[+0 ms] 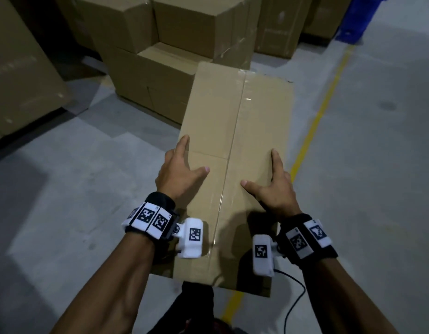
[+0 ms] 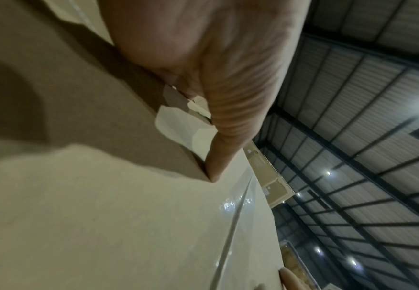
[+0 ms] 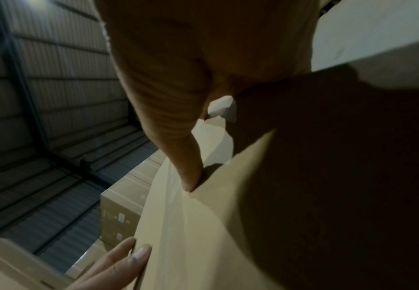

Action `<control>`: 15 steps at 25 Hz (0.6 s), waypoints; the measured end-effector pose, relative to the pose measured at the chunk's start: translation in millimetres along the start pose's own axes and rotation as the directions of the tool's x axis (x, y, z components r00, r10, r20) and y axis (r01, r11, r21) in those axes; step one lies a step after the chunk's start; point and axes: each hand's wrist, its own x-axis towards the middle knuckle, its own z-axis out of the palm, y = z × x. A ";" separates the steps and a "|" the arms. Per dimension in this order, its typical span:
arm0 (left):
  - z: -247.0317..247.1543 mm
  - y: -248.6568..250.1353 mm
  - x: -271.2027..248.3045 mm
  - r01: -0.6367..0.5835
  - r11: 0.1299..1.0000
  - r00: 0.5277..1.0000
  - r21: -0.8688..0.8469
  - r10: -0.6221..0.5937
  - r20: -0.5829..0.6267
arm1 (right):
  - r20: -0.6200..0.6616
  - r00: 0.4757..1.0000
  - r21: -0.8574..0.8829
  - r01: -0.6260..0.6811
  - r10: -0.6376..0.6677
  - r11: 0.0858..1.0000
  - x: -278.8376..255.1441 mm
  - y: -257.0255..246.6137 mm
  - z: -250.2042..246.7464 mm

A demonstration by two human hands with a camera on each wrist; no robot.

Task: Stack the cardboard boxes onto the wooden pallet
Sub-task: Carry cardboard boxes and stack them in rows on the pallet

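Note:
I hold a long taped cardboard box point(image 1: 232, 116) lengthwise in front of me, raised above the grey floor. My left hand point(image 1: 184, 165) grips its left top edge, thumb and forefinger lying on top and the other fingers hidden down the side. My right hand point(image 1: 271, 182) grips the right edge the same way. In the left wrist view my left thumb point(image 2: 228, 117) presses on the box top point(image 2: 129, 215). The right wrist view shows my right thumb point(image 3: 176, 137) on the box point(image 3: 203, 235), with my left hand's fingers point(image 3: 119, 261) at the far edge. No pallet shows plainly.
A stack of cardboard boxes point(image 1: 160, 80) stands just beyond the held box's far end. A large box point(image 1: 20, 68) is at the left and wrapped boxes point(image 1: 278, 27) at the back right. A yellow floor line point(image 1: 314, 126) runs along the right, and blue crates point(image 1: 358, 18) sit far right.

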 end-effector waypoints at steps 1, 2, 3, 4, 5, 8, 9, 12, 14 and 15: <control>3.4 1.4 25.9 0.013 1.000 1.000 -0.016 -0.013 -0.010 | 0.007 1.000 -0.004 0.012 -0.012 1.000 29.3 -3.9 3.3; 6.5 2.5 47.5 0.023 0.999 1.000 -0.024 -0.023 -0.016 | 0.012 1.000 -0.017 0.021 -0.020 1.000 53.9 -7.3 6.6; 11.3 3.4 76.2 0.030 0.999 0.999 -0.037 -0.031 -0.024 | 0.016 0.999 -0.027 0.029 -0.029 0.999 85.9 -11.6 12.0; 15.2 3.9 98.8 0.037 0.998 0.999 -0.045 -0.038 -0.028 | 0.023 0.999 -0.034 0.032 -0.032 0.999 111.3 -15.8 16.2; 18.6 5.8 129.9 0.038 0.998 0.998 -0.058 -0.040 -0.037 | 0.023 0.999 -0.036 0.036 -0.035 0.999 144.5 -23.1 21.4; 21.9 17.2 217.3 0.063 0.995 0.998 -0.078 -0.064 -0.013 | 0.034 0.998 -0.056 0.048 -0.047 0.997 229.6 -47.6 30.6; 21.0 21.2 238.6 0.069 0.995 0.998 -0.078 -0.069 -0.002 | 0.040 0.998 -0.057 0.051 -0.048 0.997 248.9 -54.9 32.4; 10.5 35.7 308.9 0.080 0.993 0.997 -0.083 -0.081 -0.006 | 0.043 0.998 -0.047 0.048 -0.046 0.998 314.5 -84.4 38.8; 3.2 42.9 345.1 0.078 0.994 0.997 -0.081 -0.079 -0.014 | 0.041 0.997 -0.052 0.071 -0.069 0.996 349.9 -104.3 43.4; -1.1 46.1 363.8 0.080 0.993 0.996 -0.091 -0.082 -0.024 | 0.044 0.996 -0.058 0.085 -0.082 0.995 369.3 -114.6 46.2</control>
